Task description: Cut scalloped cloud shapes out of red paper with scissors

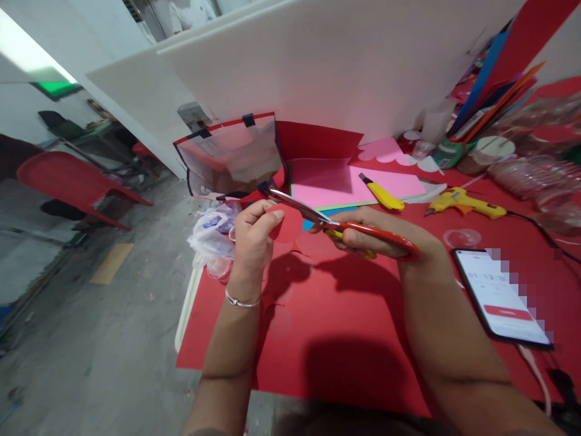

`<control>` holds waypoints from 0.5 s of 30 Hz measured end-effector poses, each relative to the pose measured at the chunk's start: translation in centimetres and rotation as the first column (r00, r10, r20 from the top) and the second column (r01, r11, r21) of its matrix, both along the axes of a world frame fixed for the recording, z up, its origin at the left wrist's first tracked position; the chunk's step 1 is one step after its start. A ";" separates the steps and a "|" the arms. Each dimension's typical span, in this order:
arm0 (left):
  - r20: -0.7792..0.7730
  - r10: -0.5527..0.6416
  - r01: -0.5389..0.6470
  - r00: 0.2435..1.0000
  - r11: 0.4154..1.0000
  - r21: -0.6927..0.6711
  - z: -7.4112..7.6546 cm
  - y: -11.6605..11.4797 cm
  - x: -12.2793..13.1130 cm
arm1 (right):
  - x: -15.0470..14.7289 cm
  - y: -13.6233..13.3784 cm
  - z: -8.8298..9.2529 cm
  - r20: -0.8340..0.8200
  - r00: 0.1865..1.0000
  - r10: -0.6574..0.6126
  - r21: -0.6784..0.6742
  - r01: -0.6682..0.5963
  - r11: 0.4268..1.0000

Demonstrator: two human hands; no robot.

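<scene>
My left hand (255,233) pinches a round piece of red paper (289,225) between thumb and fingers, held above the red-covered table (345,327). In my right hand (363,233) is a pair of scissors (379,233) with red and yellow handles. The blades point left and lie along the far edge of the red paper; whether they touch it I cannot tell. Dark shadows of both hands fall on the table below. A clear plastic disc and small red scraps lie under my left hand, partly hard to make out.
Beyond my hands lie pink paper sheets (322,181), a yellow utility knife (384,192) and a yellow glue gun (467,203). A phone (499,297) rests at right. Plastic bags (213,233) and a tote bag (231,154) stand left. A white board (318,66) rises behind; a red chair (77,181) is on the floor.
</scene>
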State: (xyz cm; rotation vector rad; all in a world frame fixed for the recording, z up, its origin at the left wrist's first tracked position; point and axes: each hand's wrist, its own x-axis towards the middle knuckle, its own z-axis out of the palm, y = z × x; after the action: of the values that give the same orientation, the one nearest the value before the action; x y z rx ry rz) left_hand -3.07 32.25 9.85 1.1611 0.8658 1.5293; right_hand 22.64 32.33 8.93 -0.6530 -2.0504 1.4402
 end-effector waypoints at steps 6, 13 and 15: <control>-0.018 0.017 -0.017 1.000 1.000 -0.009 -0.1 -0.1 -0.2 | -0.1 -0.2 0.3 0.014 1.000 0.003 0.035 -0.004 0.999; -0.002 0.010 -0.010 1.000 1.000 -0.003 0.1 0.0 -0.1 | -0.3 -0.8 1.1 0.018 1.000 -0.020 0.080 0.019 0.997; -0.005 0.006 -0.006 1.000 1.000 -0.004 0.1 0.0 0.0 | -0.3 -0.6 0.9 0.033 0.999 -0.025 0.091 0.021 0.996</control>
State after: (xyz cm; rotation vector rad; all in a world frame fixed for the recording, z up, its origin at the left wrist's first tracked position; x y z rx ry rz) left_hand -3.09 32.28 9.99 1.1609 0.8754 1.5295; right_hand 22.34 31.76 9.81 -0.6662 -2.1143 1.3233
